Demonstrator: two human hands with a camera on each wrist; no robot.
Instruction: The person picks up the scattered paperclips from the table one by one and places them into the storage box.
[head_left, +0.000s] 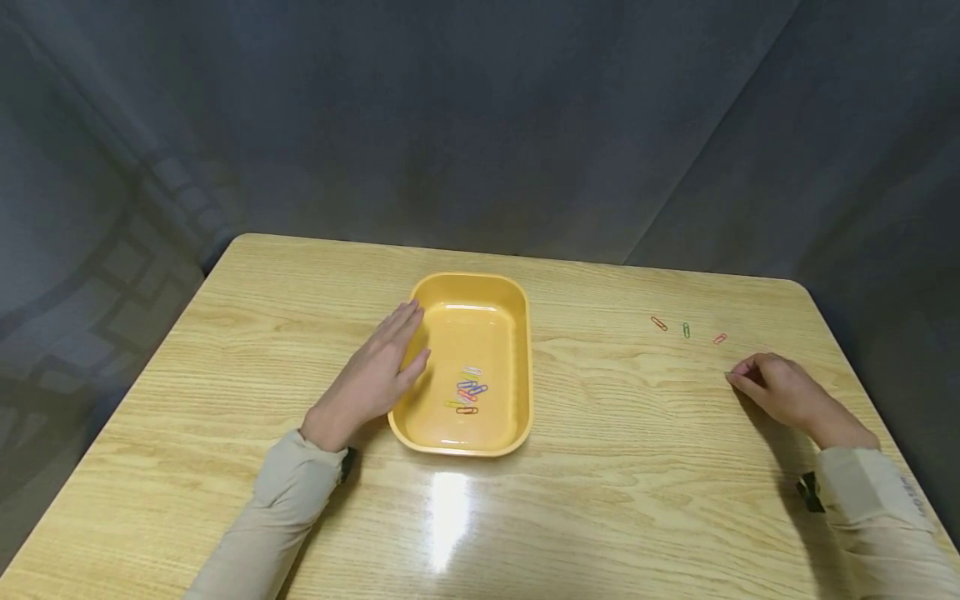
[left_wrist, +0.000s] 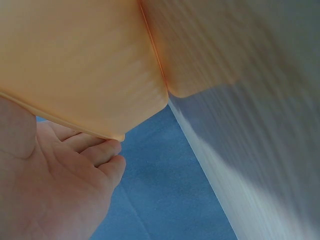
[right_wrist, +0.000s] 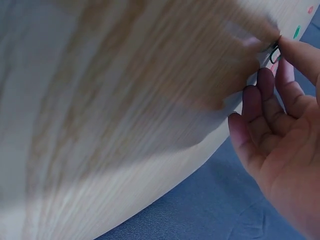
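My left hand (head_left: 367, 375) rests at the left rim of a yellow plastic tray (head_left: 522, 358), its fingers extended along the edge. In the left wrist view the fingers (left_wrist: 112, 160) lie right at the rim. Several coloured paper clips (head_left: 467, 392) are in a loose cluster on the tray's floor. Off to the right, my right hand (head_left: 783, 392) pinches a dark green paper clip (right_wrist: 273, 54) between thumb and index finger, low over the table. Just beyond it lie a pink paper clip (head_left: 720, 339), a green paper clip (head_left: 686, 331) and a red paper clip (head_left: 658, 323).
A light wood-grain table (head_left: 615, 500) with rounded far corners carries everything. Dark grey-blue fabric (head_left: 465, 125) hangs behind its far edge and along both sides. The right forearm is close to the table's right edge.
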